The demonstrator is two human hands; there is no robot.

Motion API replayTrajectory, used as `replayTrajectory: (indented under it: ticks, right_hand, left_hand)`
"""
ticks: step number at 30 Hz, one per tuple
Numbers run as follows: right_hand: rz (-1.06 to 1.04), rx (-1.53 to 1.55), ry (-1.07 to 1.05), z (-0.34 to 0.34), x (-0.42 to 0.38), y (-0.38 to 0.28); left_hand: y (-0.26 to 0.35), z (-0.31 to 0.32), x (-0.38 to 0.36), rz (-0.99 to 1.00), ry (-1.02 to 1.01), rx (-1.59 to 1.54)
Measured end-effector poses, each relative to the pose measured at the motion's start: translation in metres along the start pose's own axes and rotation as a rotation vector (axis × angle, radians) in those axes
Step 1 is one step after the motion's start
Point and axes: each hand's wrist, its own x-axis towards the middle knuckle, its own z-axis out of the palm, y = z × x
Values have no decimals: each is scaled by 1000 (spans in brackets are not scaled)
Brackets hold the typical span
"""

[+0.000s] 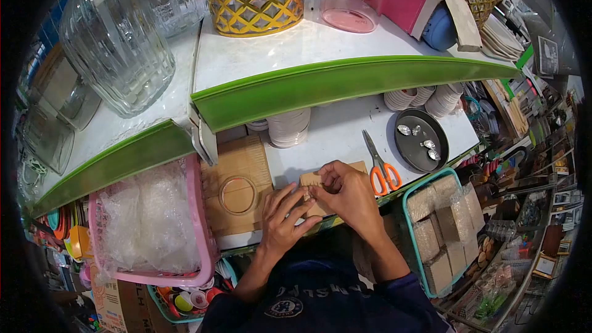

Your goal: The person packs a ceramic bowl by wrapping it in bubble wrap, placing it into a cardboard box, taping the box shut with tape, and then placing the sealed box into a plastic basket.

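A small piece of brown cardboard [313,179] lies at the front edge of the white lower shelf. My right hand [344,192] is closed on its near part, thumb and fingers pinched together. Beside it on the left, my left hand [285,219] rests with its fingers apart, the fingertips close to the cardboard. A roll of tape [238,178] lies on a larger cardboard sheet [246,151] to the left. Orange-handled scissors [383,172] lie to the right, next to a round dark pan [404,148] holding several small silvery pieces.
A green-edged upper shelf [345,74] with glass jars [117,43] overhangs the work area. Left is a pink basket [206,234] of bubble wrap; right, a teal basket [412,240] of brown blocks. Stacked white dishes [288,128] stand behind my hands.
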Motion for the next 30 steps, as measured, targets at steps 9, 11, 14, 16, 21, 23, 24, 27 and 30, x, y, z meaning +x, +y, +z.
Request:
replayTrajectory:
  ticks: [9, 11, 14, 16, 21, 23, 24, 27, 30]
  right_hand:
    - [21, 13, 6, -2, 1, -3]
    - [39, 24, 5, -3, 2, -2]
    - [42, 46, -13, -5, 1, -1]
    - [-14, 39, -65, -6, 0, 3]
    - [-56, -10, -150, -12, -1, 0]
    - [-54, -5, -166, -11, 0, 1]
    - [-59, -5, -152, -10, 0, 3]
    - [-51, -8, -141, -9, 0, 3]
    - [-46, 6, -168, -12, 0, 4]
  left_hand:
    - [-3, -3, 3, 73, -42, 93]
    - [-3, -4, 4, 43, -80, 82]
    - [-1, -9, 9, 33, -115, 68]
    - [-1, -9, 9, 27, -134, 64]
    - [-2, -10, 9, 22, -159, 42]
    - [-2, -9, 9, 9, -166, 14]
    - [-3, -9, 9, 8, -165, 14]
    - [-4, -7, 7, -24, -172, -55]
    - [-5, -6, 5, -68, -172, -141]
